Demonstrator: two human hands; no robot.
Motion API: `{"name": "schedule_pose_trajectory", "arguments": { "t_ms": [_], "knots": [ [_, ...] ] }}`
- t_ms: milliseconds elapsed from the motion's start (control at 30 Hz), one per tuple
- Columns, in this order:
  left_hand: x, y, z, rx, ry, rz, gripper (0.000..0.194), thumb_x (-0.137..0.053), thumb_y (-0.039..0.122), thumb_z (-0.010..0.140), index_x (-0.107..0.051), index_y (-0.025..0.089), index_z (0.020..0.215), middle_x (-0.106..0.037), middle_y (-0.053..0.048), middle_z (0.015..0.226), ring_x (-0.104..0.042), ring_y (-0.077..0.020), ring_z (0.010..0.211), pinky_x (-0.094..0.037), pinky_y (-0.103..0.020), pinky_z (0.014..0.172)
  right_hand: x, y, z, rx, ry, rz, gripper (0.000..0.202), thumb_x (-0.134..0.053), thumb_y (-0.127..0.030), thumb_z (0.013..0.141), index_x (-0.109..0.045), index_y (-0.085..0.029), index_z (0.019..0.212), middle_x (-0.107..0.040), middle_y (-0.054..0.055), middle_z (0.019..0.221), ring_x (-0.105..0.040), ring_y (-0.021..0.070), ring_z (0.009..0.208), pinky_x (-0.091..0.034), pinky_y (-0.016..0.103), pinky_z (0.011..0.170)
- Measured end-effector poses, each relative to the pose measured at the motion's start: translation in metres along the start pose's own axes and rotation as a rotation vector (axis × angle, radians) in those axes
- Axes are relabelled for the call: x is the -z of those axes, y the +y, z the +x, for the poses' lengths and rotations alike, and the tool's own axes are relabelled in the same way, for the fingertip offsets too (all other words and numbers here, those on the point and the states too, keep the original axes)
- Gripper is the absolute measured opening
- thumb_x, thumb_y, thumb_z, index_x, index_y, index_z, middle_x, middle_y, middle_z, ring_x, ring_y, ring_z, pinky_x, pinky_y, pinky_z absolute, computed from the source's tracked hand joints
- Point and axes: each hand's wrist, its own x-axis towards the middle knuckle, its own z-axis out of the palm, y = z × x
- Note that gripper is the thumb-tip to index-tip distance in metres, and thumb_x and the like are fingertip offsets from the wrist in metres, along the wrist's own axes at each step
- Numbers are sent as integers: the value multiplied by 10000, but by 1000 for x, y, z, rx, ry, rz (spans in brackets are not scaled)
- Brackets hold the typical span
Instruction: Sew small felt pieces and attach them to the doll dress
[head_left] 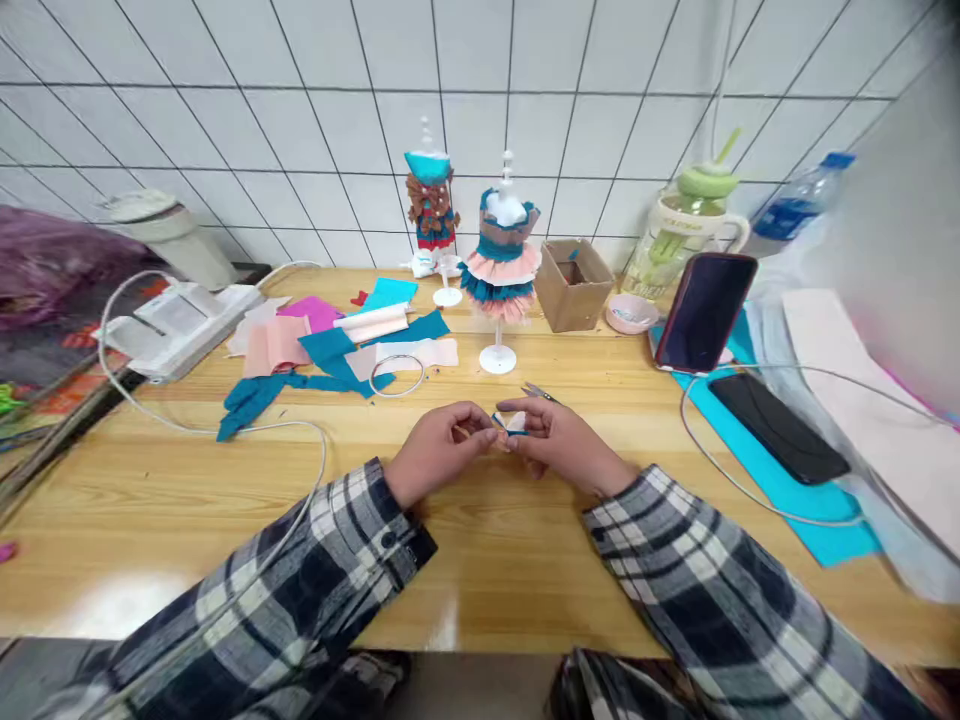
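Observation:
Between my two hands is a small folded piece of crepe paper (514,424), white, pink and dark blue. My left hand (442,448) pinches its left side between thumb and forefinger. On the other side, the fingers of my right hand (559,440) close on its right edge and partly cover it. Just behind the right hand lie scissors (541,394), their handles hidden. A small dress form (500,265) on a white stand, wearing a ruffled skirt of pink and teal paper, stands beyond my hands.
Teal paper scraps (330,352) and a metal ring (397,376) lie left. A second dress form (433,215), cardboard box (574,285) and pink bowl (631,313) stand behind. Rightward are a propped phone (705,312) and a flat one (778,428). A white cable (324,450) crosses the left side.

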Motion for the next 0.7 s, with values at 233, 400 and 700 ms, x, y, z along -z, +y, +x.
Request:
{"name": "schedule_pose_trajectory", "arguments": {
  "t_ms": [233,400,700],
  "knots": [
    [-4,-1,2,23,-15,21,269,-592,408,784,-643,145,789,-658,-16,732,-526,-117,607,-399,-220,568,-7,-3,-3,-11,22,46,487,-665,-277,715,-542,-249,1185,-524,-16,727,-559,109,553,-523,246,448],
    [-1,-3,2,40,-45,-55,252,-609,389,772,-614,137,761,-641,-22,718,-523,-115,598,-401,-219,557,-2,-7,-3,-19,70,-28,260,-617,-356,758,-656,-199,960,-575,21,685,-577,149,639,-468,215,393],
    [-5,0,2,91,-60,-369,325,-715,376,686,-567,145,858,-660,-34,788,-618,-150,740,-461,-250,674,-5,-7,-2,11,109,-22,164,-636,-343,740,-642,-193,808,-571,-9,609,-490,97,471,-421,231,374]
  ]
}}
